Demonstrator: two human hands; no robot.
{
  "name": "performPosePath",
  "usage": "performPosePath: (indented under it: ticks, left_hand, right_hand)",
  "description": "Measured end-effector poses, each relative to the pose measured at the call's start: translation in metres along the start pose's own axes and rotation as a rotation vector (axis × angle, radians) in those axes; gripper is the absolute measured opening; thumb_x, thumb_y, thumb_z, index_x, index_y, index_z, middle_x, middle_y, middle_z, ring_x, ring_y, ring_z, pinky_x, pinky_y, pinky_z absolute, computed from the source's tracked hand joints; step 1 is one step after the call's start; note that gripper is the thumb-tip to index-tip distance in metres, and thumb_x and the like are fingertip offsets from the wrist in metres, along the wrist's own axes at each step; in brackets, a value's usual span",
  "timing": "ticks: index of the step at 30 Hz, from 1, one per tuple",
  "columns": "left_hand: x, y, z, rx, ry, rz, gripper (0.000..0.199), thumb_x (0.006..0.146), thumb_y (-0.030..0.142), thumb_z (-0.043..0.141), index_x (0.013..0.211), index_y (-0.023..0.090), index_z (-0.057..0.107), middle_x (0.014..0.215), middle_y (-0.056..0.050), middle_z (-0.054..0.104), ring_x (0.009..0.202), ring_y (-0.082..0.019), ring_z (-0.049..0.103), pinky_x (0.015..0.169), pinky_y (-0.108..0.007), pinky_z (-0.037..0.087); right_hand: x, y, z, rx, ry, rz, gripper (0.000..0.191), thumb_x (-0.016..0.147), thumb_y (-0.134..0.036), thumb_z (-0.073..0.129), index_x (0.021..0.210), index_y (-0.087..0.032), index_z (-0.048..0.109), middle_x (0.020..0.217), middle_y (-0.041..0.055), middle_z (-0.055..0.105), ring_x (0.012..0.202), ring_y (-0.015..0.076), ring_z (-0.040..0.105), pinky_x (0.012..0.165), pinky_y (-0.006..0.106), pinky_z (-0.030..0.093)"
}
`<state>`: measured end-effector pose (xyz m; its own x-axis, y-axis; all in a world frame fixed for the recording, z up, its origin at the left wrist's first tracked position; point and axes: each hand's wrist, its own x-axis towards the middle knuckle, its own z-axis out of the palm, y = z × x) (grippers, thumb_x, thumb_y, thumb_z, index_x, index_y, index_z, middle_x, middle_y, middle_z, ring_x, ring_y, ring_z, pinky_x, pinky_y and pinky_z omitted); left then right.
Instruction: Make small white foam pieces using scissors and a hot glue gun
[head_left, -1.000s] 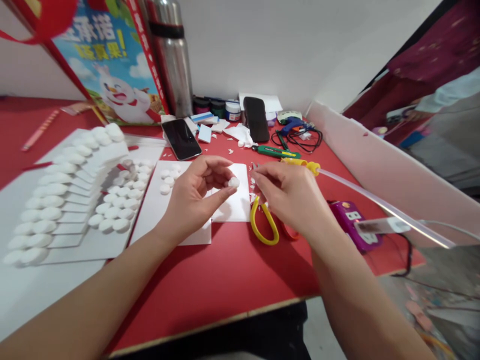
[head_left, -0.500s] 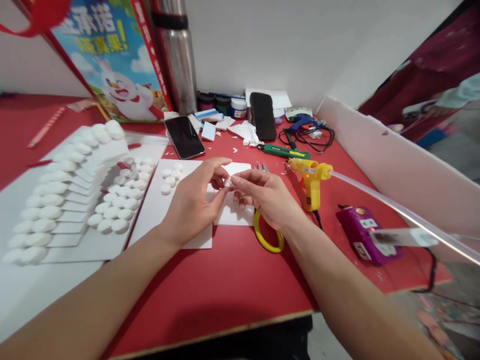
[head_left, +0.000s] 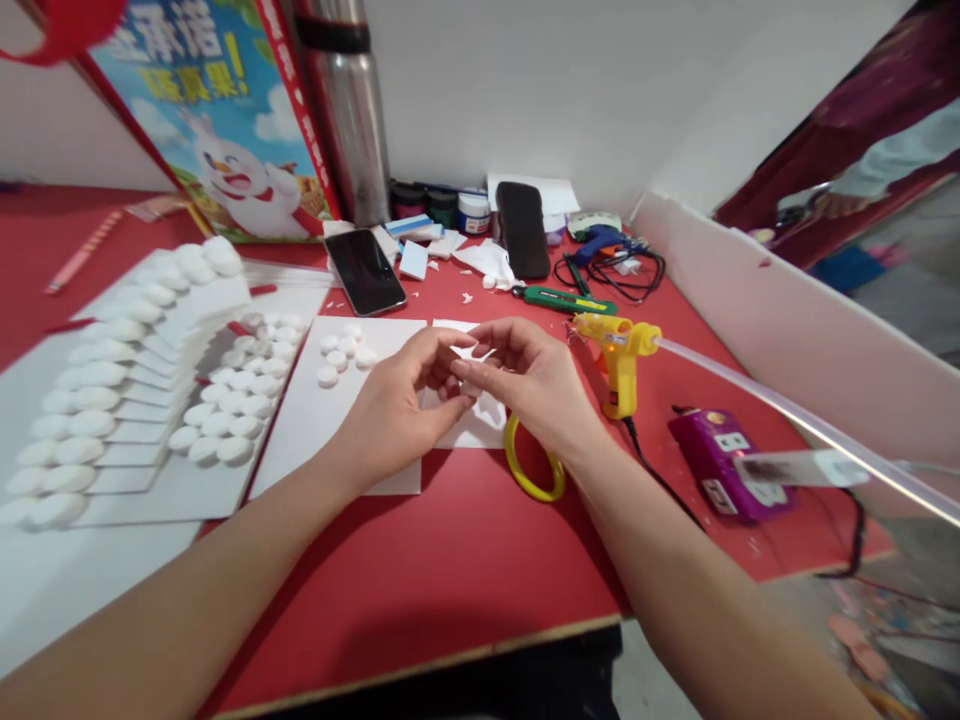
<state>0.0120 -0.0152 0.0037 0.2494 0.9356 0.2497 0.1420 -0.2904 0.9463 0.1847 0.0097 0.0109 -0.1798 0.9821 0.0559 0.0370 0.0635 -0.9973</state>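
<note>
My left hand (head_left: 397, 405) and my right hand (head_left: 529, 380) meet above a white sheet (head_left: 474, 432). Pinched between their fingertips is a thin, pointed white scrap (head_left: 472, 353), which looks like paper. My right hand covers part of it. Beside my left hand, several small white discs (head_left: 347, 346) lie on a white board (head_left: 315, 440). A yellow loop (head_left: 536, 475) lies beneath my right wrist, its other end hidden. Farther left stands a white stepped model (head_left: 146, 430) edged with white oval pieces, with many white discs (head_left: 229, 400) laid alongside.
A yellow glue gun (head_left: 621, 365) with a long clear stick stands to the right, near a purple box (head_left: 724, 465). Behind are a green cutter (head_left: 562, 300), two phones (head_left: 367, 272), paint jars (head_left: 474, 213) and a steel flask (head_left: 349, 130). Another person's hand (head_left: 840, 203) shows far right.
Another white disc now lies on the board beside my left hand. My fingers have shifted, and a pointed white scrap now shows between them. The other person's hand has moved.
</note>
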Motion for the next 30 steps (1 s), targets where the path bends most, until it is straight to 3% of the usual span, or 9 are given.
performPosePath:
  ticks: [6,11,15,18,25,30]
  left_hand:
    - [0.002,0.007,0.003,-0.409,-0.083,-0.28,0.042,0.076,0.013,0.082,0.113,0.018,0.064,0.105,-0.004,0.07,0.095,-0.014,0.066,0.085,-0.027,0.054]
    - [0.0,0.003,0.0,-0.449,-0.154,-0.322,0.042,0.075,0.013,0.086,0.113,0.018,0.068,0.096,-0.001,0.068,0.087,-0.011,0.062,0.078,-0.022,0.053]
    - [0.001,0.001,-0.006,-0.521,-0.204,-0.397,0.049,0.072,0.016,0.09,0.117,0.019,0.07,0.093,-0.002,0.068,0.083,-0.011,0.061,0.073,-0.021,0.053]
    - [0.003,0.003,-0.011,-0.602,-0.208,-0.471,0.051,0.068,0.014,0.091,0.116,0.019,0.074,0.089,-0.002,0.068,0.077,-0.011,0.061,0.065,-0.021,0.051]
    - [0.006,0.003,-0.018,-0.758,-0.251,-0.538,0.055,0.063,0.016,0.09,0.117,0.018,0.079,0.086,-0.003,0.069,0.064,-0.01,0.059,0.055,-0.023,0.048]
    - [0.003,0.004,-0.018,-0.759,-0.295,-0.55,0.046,0.065,0.012,0.085,0.11,0.02,0.081,0.083,-0.004,0.069,0.062,-0.012,0.057,0.055,-0.026,0.047]
  right_hand:
    - [-0.004,-0.005,0.001,-0.107,0.017,-0.043,0.03,0.071,-0.035,0.089,0.085,-0.017,0.069,0.074,0.0005,0.069,0.066,0.014,0.062,0.063,0.03,0.051]
    - [-0.003,-0.006,-0.006,-0.235,0.043,-0.094,0.018,0.076,-0.03,0.084,0.076,-0.016,0.072,0.07,0.0019,0.072,0.063,0.0133,0.063,0.06,0.027,0.048]
    - [-0.003,-0.007,-0.012,-0.324,-0.024,-0.123,0.018,0.085,-0.031,0.078,0.077,-0.015,0.074,0.066,0.0013,0.071,0.053,0.0102,0.059,0.053,0.024,0.043]
    - [-0.005,-0.01,-0.014,-0.293,-0.092,-0.107,0.024,0.09,-0.036,0.075,0.081,-0.014,0.074,0.057,-0.0019,0.065,0.043,0.0083,0.055,0.048,0.023,0.041]
    - [-0.005,-0.017,-0.022,-0.224,-0.22,-0.083,0.025,0.096,-0.036,0.068,0.089,-0.013,0.074,0.055,-0.0021,0.063,0.043,0.0078,0.053,0.045,0.022,0.04]
    - [-0.003,-0.013,-0.019,-0.133,-0.209,-0.025,0.034,0.084,-0.047,0.08,0.081,-0.016,0.067,0.061,-0.0015,0.066,0.041,0.0076,0.053,0.041,0.022,0.038]
